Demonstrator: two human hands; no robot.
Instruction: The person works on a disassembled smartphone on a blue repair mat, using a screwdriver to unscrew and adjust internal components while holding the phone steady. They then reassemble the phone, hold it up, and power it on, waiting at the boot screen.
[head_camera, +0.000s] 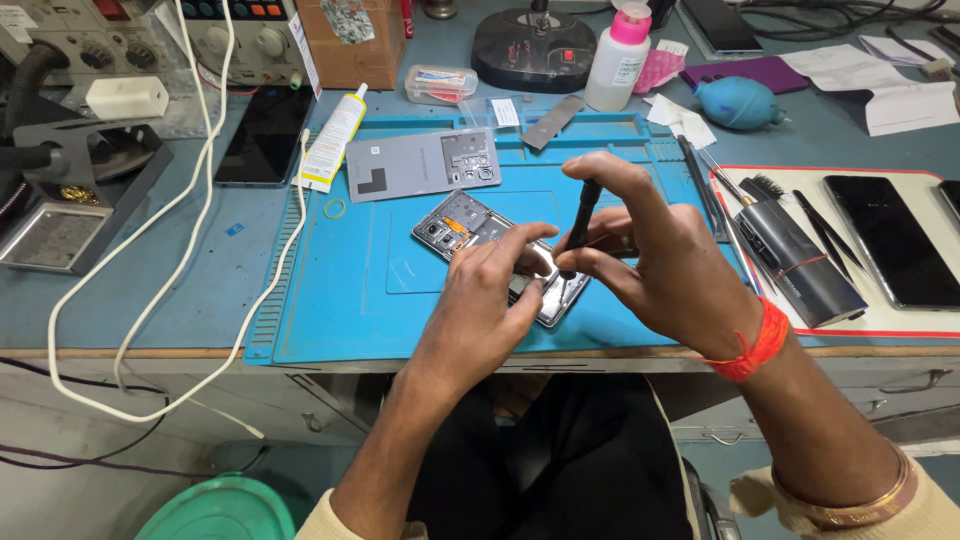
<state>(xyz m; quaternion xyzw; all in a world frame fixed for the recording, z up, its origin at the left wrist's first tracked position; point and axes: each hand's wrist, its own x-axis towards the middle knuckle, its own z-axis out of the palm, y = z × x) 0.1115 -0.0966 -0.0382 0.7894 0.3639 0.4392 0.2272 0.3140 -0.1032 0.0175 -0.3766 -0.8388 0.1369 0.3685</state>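
An opened smartphone (470, 228) with its back removed lies on the blue work mat (340, 300), its circuit board showing. My left hand (490, 300) rests on the phone's lower half and steadies it. My right hand (660, 260) pinches a black screwdriver (583, 215) held nearly upright, its tip down on the phone's lower end. The grey back cover (420, 165) lies flat on the mat just behind the phone.
A glue tube (333, 138) and a dark phone (265, 135) lie at the left, with white cables (180, 200) across the bench. A white bottle with a pink cap (620, 60), a teal blower (738, 102), tweezers, a brush and another dark phone (890, 240) sit at the right.
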